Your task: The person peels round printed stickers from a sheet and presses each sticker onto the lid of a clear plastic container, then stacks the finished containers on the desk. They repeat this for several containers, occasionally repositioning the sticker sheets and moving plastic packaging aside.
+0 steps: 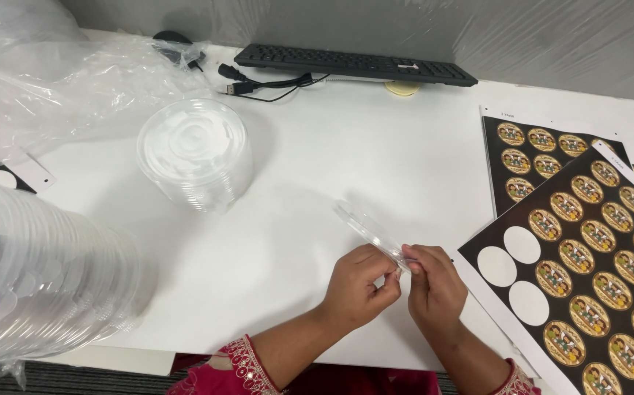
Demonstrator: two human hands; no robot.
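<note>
My left hand [357, 285] and my right hand [434, 287] meet near the front edge of the white table [317, 168]. Together they pinch the near rim of a thin clear plastic lid [368, 228], held on edge and tilted away toward the upper left. Just right of my right hand lies a black sheet of round brown-and-gold stickers [595, 271], with three white empty circles at its left end.
A stack of clear lids [194, 151] stands at centre left. A long row of clear lids [32, 278] lies at the left edge, with crumpled plastic wrap [54, 80] behind it. A black keyboard [353, 64] and cables sit at the back. More sticker sheets [544, 157] lie at the right.
</note>
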